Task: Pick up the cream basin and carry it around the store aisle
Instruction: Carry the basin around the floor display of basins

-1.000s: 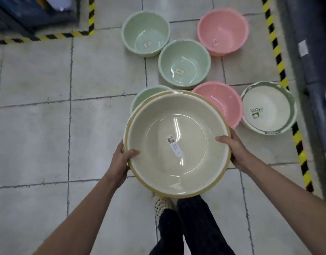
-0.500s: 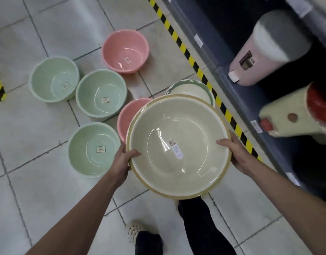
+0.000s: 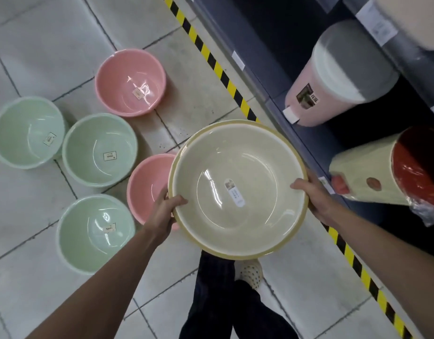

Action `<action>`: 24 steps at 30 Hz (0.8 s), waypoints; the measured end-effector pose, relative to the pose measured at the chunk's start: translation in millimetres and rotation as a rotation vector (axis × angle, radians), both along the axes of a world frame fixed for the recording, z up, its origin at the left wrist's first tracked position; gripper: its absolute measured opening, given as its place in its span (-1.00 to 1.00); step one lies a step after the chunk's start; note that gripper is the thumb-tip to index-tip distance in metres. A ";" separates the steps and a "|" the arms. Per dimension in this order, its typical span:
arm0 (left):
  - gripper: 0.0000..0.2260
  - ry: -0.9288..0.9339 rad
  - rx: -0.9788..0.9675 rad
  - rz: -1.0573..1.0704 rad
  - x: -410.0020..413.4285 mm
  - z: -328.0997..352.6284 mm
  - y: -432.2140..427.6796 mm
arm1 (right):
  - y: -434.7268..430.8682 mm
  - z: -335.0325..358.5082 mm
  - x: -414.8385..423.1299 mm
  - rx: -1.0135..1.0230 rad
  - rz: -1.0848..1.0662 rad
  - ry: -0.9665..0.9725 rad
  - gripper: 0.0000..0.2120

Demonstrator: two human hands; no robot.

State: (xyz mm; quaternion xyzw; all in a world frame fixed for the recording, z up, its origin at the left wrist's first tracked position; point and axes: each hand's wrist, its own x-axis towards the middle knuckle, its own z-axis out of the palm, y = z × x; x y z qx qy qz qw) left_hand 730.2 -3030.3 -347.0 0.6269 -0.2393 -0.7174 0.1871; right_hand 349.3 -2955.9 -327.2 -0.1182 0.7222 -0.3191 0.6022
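The cream basin (image 3: 238,167), round with a tan rim and a small label inside, is held level above the tiled floor in front of me. My left hand (image 3: 165,211) grips its left rim with the thumb hooked over the edge. My right hand (image 3: 314,194) grips the right rim, thumb lying inside the bowl. The basin hides part of a pink basin below it.
On the floor to the left lie three green basins (image 3: 98,149) and two pink basins (image 3: 130,81). A yellow-black hazard stripe (image 3: 211,59) runs along a dark shelf unit (image 3: 279,77) on the right, holding a pink-white bin (image 3: 333,79) and a cream-red bin (image 3: 382,172). My feet (image 3: 250,272) show below.
The view has swung right: the floor basins slid left, the shelf with the bins came further in, and the green-rimmed white basin is now hidden. Both hands keep their grip on the cream basin.
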 end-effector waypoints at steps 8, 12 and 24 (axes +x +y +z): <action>-0.34 -0.036 -0.004 -0.087 -13.9 -51.2 -94.3 | -70.1 -64.2 -9.4 0.045 -0.038 0.027 -0.42; -0.30 -0.039 0.024 -0.103 -22.1 -84.7 -118.4 | -103.3 -104.3 -21.2 0.026 -0.032 0.013 -0.45; -0.25 -0.094 0.067 0.050 -71.6 -201.0 -129.8 | -157.0 -227.1 -78.0 0.050 0.151 -0.026 -0.35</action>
